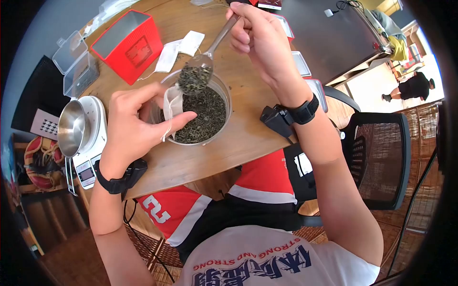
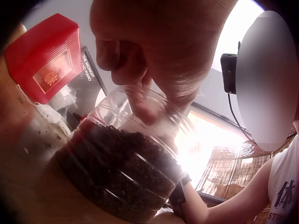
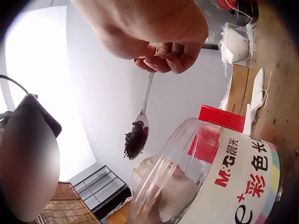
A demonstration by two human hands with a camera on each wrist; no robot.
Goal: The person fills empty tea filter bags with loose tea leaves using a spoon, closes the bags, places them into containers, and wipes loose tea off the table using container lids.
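A clear round jar (image 1: 228,102) of dark dried leaves (image 1: 205,119) stands on the wooden table; its labelled side (image 3: 243,182) shows in the right wrist view. My left hand (image 1: 138,119) holds a small white cloth bag (image 1: 172,102) at the jar's left rim, between thumb and fingers. In the left wrist view that hand (image 2: 159,56) reaches into the jar mouth. My right hand (image 1: 260,43) grips the handle of a metal spoon (image 1: 220,38). The spoon's bowl, heaped with leaves (image 3: 136,140), hangs above the jar beside the bag's top.
Behind the jar are a red tin (image 1: 131,47) and white bags (image 1: 168,56). At the left stand a scale (image 1: 93,148) with a metal bowl (image 1: 71,128) and a clear plastic box (image 1: 78,71). A chair (image 1: 381,157) is at the right, and a person (image 1: 414,87) lies farther off in view.
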